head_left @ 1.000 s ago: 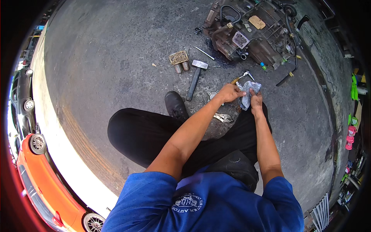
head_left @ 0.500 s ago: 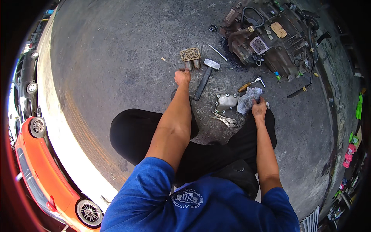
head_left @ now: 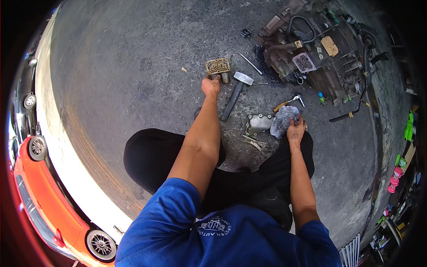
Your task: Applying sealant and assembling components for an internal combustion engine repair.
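Observation:
My left hand [head_left: 211, 85] is closed round one cylinder of a tan metal casting [head_left: 218, 66], a block with a patterned top face and two stubby cylinders. The other cylinder shows beside my fingers. A crumpled grey rag [head_left: 283, 121] is gripped in my right hand [head_left: 296, 130], above my right knee. Just right of the casting lies a hammer [head_left: 232, 99] with a dark handle. Left of the rag, a flat metal cover [head_left: 259, 124] with bolt holes rests on the floor. Locking pliers [head_left: 255, 142] lie just nearer to me.
A large, dirty gearbox [head_left: 311, 53] stands at the far right, with dark fluid on the floor beside it. A ratchet [head_left: 295, 100], a wooden-handled tool [head_left: 279, 107] and a metal rod [head_left: 251, 63] lie nearby. A red car [head_left: 58, 196] is parked at far left.
My left fingers have come further round the casting's left cylinder, and the casting has tipped slightly. The right hand still holds the rag. The whole view has shifted a little.

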Demonstrator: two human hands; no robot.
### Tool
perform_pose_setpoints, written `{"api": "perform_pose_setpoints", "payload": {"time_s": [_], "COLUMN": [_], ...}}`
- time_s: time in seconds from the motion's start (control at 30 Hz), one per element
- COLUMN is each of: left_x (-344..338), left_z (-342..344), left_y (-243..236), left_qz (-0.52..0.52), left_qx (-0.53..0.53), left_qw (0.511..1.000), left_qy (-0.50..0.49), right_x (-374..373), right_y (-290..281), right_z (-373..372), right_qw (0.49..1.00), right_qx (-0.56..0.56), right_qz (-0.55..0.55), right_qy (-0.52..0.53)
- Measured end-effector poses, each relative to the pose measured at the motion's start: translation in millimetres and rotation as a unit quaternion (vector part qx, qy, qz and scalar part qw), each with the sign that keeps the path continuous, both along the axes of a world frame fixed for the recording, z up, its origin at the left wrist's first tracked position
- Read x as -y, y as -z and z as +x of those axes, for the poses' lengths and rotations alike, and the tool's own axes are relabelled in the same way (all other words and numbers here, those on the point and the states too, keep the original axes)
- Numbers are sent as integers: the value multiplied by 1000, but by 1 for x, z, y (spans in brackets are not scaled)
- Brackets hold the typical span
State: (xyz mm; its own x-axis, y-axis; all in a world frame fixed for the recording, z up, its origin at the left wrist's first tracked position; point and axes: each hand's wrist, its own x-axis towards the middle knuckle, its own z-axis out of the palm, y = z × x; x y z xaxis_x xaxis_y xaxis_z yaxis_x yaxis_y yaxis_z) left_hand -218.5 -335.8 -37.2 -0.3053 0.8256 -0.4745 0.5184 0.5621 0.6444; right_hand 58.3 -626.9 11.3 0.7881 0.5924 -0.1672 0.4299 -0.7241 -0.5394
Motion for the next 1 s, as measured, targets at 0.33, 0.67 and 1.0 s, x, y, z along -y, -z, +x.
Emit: {"api": "perform_pose_setpoints", "payload": {"time_s": [0.33, 0.67, 1.0], "left_x": [-4, -5, 60], "left_z": [1, -12, 24], "left_y": [-8, -36, -149], "left_qz": [-3, 11, 30], "left_qx": [-45, -43, 14], "left_qw": [998, 998, 989], "left_qy": [45, 42, 146], "right_x": [-27, -76, -107], "right_y": [-27, -50, -69], "right_z": [-16, -49, -83], "right_qw": [985, 970, 893], "right_qx": [124, -121, -395], "right_qz": [98, 158, 140], "right_qy": [-68, -143, -161]}}
